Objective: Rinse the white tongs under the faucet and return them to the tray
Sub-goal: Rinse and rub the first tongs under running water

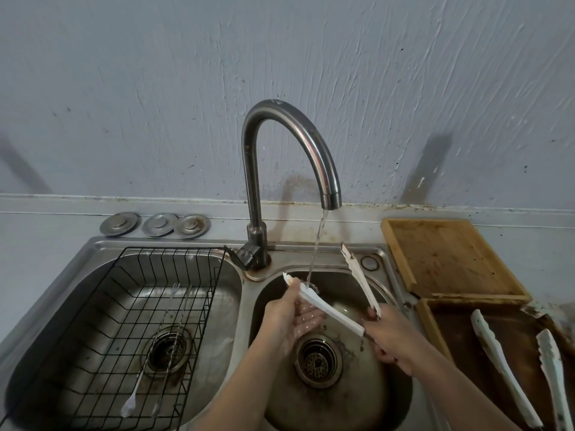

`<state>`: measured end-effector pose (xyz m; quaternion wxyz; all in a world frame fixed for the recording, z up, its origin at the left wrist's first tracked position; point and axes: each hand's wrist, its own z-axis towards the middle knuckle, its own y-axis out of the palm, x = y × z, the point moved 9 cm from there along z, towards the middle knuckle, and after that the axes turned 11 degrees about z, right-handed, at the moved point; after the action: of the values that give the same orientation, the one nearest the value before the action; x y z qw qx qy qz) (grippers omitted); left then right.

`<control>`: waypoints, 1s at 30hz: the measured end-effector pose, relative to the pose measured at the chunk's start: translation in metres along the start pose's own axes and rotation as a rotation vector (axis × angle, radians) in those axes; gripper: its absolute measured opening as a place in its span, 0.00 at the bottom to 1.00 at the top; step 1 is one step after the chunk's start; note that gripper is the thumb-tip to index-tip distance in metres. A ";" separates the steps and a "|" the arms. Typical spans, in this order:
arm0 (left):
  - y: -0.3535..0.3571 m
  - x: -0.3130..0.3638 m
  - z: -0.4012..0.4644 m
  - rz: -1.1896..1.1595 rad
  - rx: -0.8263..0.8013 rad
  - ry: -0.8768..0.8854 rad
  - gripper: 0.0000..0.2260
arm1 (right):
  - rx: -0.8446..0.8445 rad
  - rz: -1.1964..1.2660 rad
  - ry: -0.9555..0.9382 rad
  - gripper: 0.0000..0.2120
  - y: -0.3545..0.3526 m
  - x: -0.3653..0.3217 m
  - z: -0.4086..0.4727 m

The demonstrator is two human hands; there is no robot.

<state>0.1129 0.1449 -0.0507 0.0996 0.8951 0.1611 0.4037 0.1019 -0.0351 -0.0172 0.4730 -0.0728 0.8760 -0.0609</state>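
The white tongs [329, 309] were over the right sink basin [389, 396], splayed in a V: the hinge sat at the right hand [393, 337], which gripped it with curled fingers, while the left hand [292, 315] pinched the left arm where the stream from the faucet [289, 144] struck it. Both arms pointed up and away toward the wall, their long axes fanning left and right of the stream. To rinse well, the stained tips probably needed sliding into the water, before going to the tray [427, 318] on the right.
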 end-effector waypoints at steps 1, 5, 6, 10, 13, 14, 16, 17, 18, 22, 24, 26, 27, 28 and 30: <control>0.004 0.000 -0.001 -0.009 0.008 0.005 0.15 | 0.031 -0.024 -0.032 0.06 -0.001 -0.003 0.002; 0.026 -0.007 -0.004 0.065 -0.050 0.026 0.14 | 0.090 -0.163 -0.146 0.09 0.002 -0.016 0.005; 0.024 -0.006 -0.004 0.033 -0.052 0.018 0.14 | 0.087 -0.164 -0.149 0.10 0.001 -0.016 0.006; 0.004 0.006 0.003 -0.176 -0.027 0.019 0.14 | 0.050 -0.077 -0.055 0.09 -0.010 -0.008 0.008; 0.003 0.005 0.004 -0.213 0.011 0.024 0.13 | 0.040 -0.073 -0.026 0.08 -0.011 -0.004 0.008; 0.007 0.002 0.003 -0.178 0.011 0.017 0.12 | 0.037 -0.074 -0.023 0.07 -0.009 -0.004 0.008; 0.013 -0.003 0.003 -0.131 0.012 -0.002 0.13 | 0.021 -0.080 -0.021 0.07 -0.008 -0.004 0.007; 0.013 -0.003 0.002 -0.131 0.009 -0.010 0.13 | 0.013 -0.089 -0.019 0.07 -0.009 -0.004 0.006; 0.011 -0.002 0.002 -0.136 -0.001 -0.015 0.13 | 0.008 -0.103 -0.013 0.07 -0.012 -0.004 0.006; 0.004 -0.002 0.000 -0.149 -0.048 -0.052 0.19 | -0.004 -0.095 0.015 0.10 -0.031 -0.003 0.004; 0.011 -0.005 -0.004 -0.052 -0.076 -0.044 0.18 | -0.010 -0.093 0.007 0.10 -0.037 -0.003 0.002; 0.018 -0.007 -0.006 0.086 -0.099 -0.027 0.15 | -0.008 -0.114 -0.016 0.11 -0.041 -0.005 0.001; 0.020 -0.008 -0.006 0.122 -0.108 -0.019 0.16 | -0.006 -0.123 -0.026 0.12 -0.043 -0.005 0.000; 0.021 -0.007 -0.007 0.129 -0.117 -0.010 0.16 | -0.005 -0.125 -0.036 0.12 -0.045 -0.005 -0.001; 0.020 -0.002 -0.007 0.073 -0.123 -0.007 0.16 | -0.010 -0.112 -0.046 0.12 -0.049 -0.004 -0.002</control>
<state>0.1100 0.1258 -0.0413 0.1402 0.8940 0.1029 0.4129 0.1057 -0.0823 -0.0039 0.4887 -0.1252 0.8596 -0.0812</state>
